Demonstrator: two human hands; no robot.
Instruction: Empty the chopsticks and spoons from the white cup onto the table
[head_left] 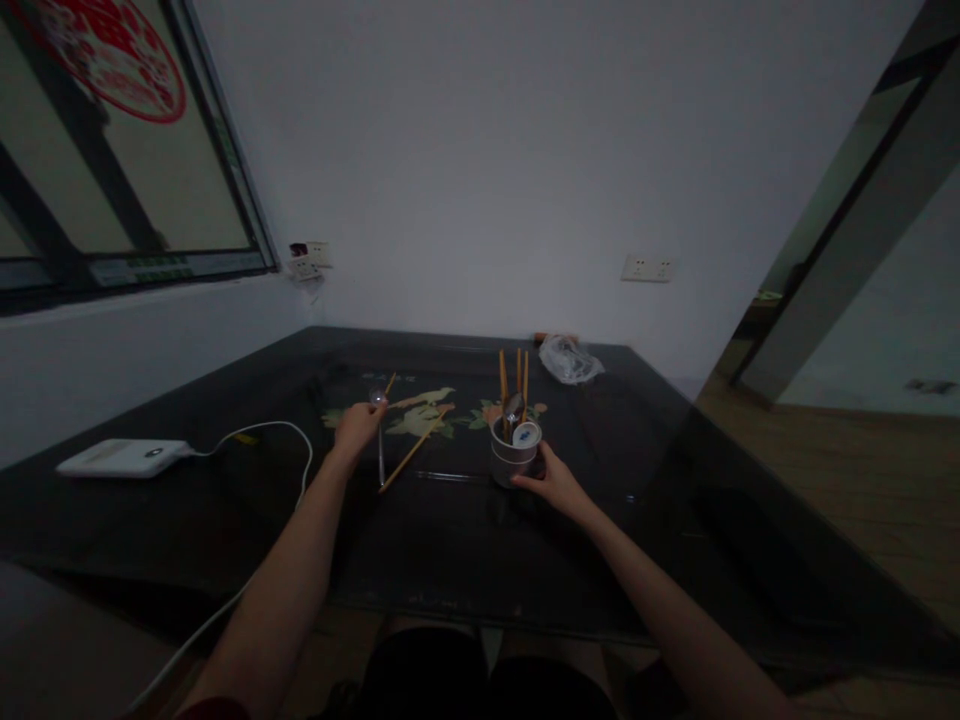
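A dark table [442, 570] stands against a white wall [465, 200]. The left hand [358, 428] is at the far end of a spoon [381, 455], its grip hard to make out, and a chopstick [414, 450] slants to the spoon's right. The right hand [551, 480] holds the right side of a cup [512, 466] with upright chopsticks [503, 372] and a metal spoon [514, 407] inside. Far right of the cup lies a plastic bag [570, 362]; on the left, a power bank [124, 458] has a white cable [289, 425]. A window [150, 190] is far left.
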